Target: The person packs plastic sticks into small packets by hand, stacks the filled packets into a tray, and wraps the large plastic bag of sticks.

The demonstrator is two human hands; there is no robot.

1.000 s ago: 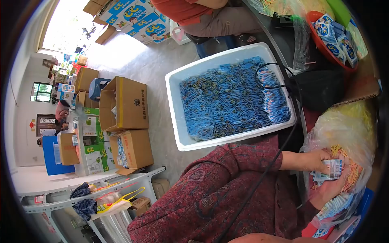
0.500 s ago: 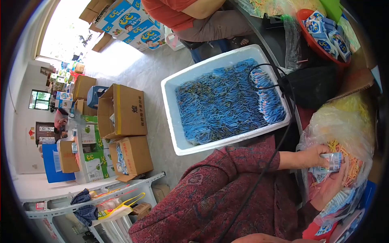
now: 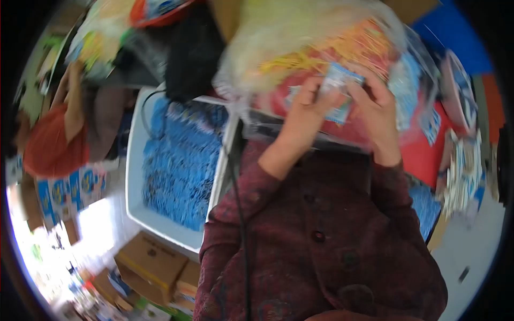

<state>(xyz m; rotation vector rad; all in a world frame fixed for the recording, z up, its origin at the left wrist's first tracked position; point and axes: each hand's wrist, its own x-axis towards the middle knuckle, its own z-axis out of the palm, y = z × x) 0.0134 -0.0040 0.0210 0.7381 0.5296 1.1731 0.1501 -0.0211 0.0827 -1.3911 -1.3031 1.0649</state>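
Observation:
A small blue-and-white packet (image 3: 338, 75) is between my two hands, blurred by motion. My left hand (image 3: 301, 120) grips its left side with bent fingers. My right hand (image 3: 379, 115) closes on its right side, the thumb pressed on the front. Just beyond the hands, loose orange and yellow sticks (image 3: 350, 45) lie on a clear plastic bag (image 3: 243, 59). More blue-and-white packets (image 3: 405, 80) are heaped right of my right hand. Red material (image 3: 270, 101) shows beneath the hands.
A white foam box (image 3: 134, 200) holding rows of blue packets (image 3: 179, 176) stands at left, a black cable (image 3: 239, 214) crossing before it. Farther left sits a person in an orange top (image 3: 56, 142). Cardboard boxes (image 3: 150, 262) stand below; a red bowl (image 3: 142, 17) is at top.
The view has swung round, so my hands now appear at upper centre and the foam box at left. Both hands still hold a packet by the sticks.

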